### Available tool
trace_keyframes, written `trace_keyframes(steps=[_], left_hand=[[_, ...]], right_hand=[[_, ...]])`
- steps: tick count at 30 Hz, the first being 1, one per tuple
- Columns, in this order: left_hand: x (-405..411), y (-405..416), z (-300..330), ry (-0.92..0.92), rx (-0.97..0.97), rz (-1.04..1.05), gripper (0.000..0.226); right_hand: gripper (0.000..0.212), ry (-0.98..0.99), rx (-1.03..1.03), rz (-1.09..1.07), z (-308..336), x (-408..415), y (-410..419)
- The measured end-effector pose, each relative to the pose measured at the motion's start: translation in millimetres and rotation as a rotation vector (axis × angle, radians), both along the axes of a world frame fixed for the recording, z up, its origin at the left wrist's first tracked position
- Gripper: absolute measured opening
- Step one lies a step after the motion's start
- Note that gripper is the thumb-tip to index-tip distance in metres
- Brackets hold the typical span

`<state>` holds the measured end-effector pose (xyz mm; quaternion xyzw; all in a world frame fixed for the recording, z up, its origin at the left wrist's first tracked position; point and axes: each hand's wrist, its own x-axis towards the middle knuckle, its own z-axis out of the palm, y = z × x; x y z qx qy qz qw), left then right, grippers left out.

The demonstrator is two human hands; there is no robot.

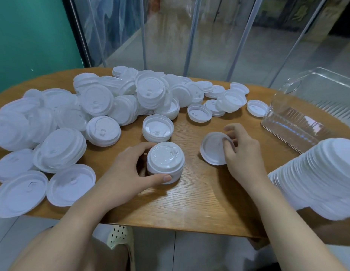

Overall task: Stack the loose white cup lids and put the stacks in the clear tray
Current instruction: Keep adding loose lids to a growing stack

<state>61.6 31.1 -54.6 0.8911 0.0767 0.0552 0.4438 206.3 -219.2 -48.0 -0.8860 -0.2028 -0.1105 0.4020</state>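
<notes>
Stack [165,162] of lids stands at centre frame, left hand [129,171] curled round it; right hand [241,151] pinches one tilted lid [213,148] just right of it; loose lids [103,106] fill the left of the table [189,202]; clear tray [307,106] at right edge, long stack [323,177] below it.

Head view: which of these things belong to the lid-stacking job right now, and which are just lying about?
In the job:
- left hand gripping a short stack
- right hand pinching a single lid
- loose lids on the table
- clear tray
- long finished stack

Lying about:
- perforated slipper on the floor
- glass panels behind
</notes>
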Motion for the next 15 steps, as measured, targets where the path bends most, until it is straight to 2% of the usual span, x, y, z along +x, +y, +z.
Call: trace_keyframes(steps=[4,8,12,15], left_hand=[[0.6,-1.7,0.1,-0.008,-0.007,0.011,0.084],[0.7,-1.7,0.0,-0.008,-0.002,0.003,0.083],[0.9,-1.7,-0.7,-0.011,-0.002,0.007,0.083],[1.2,-0.4,-1.9,-0.011,0.0,0.003,0.085]], right_hand=[[0.024,-0.027,0.073,-0.004,1.2,0.9,4.2],[0.034,-0.15,0.112,0.032,4.3,-0.8,7.3],[0.035,-0.228,0.032,0.141,0.5,-3.3,6.9],[0.033,-0.142,-0.062,0.234,-3.8,-3.4,4.8]])
